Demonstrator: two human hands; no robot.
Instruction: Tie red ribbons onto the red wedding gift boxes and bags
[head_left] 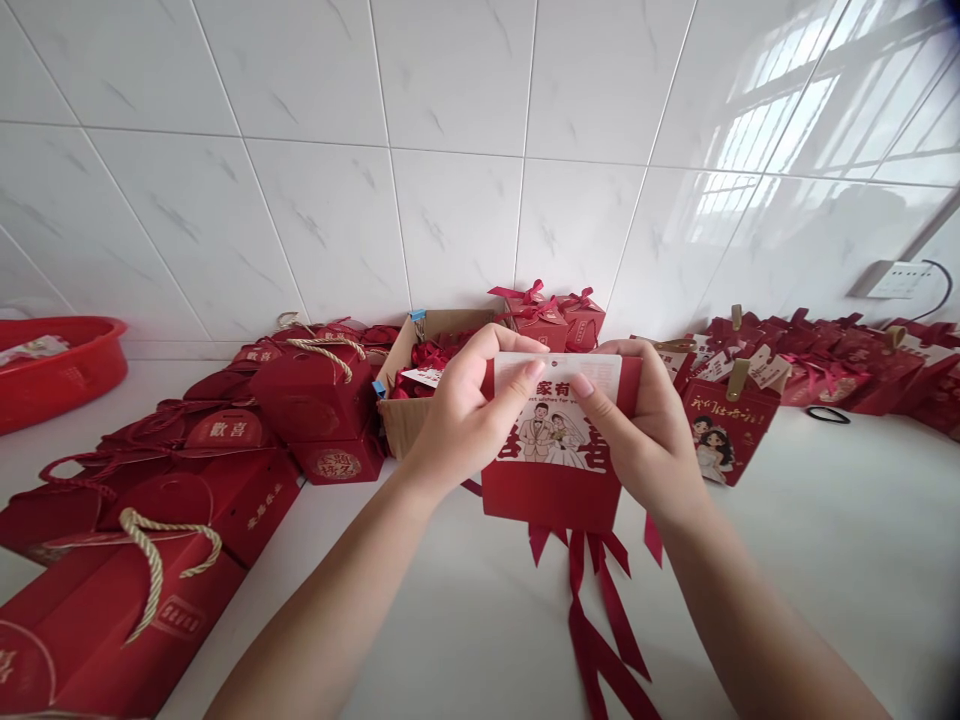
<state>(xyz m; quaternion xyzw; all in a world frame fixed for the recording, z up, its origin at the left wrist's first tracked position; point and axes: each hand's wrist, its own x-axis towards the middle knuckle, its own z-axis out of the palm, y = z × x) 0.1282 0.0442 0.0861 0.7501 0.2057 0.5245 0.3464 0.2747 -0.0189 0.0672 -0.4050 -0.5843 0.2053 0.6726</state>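
Between my two hands is a flat red gift box [551, 495], lifted above the white table. A white card [559, 425] printed with a bride and groom lies against its face. My left hand [484, 395] grips the left side, its thumb pressing on the card. On the other side my right hand [649, 425] is closed the same way, thumb on the card too. The fingers behind the box are mostly hidden. Dark red ribbons [600, 610] hang or lie below the box; I cannot tell whether they are attached to it.
Red gift boxes with rope handles [322, 385] crowd the left. Behind my hands stands a cardboard box [397, 425] holding red items. A red box with a couple's picture [724, 425] and several others stand right. A red basin [67, 365] sits far left; a black hair tie [829, 415] lies right.
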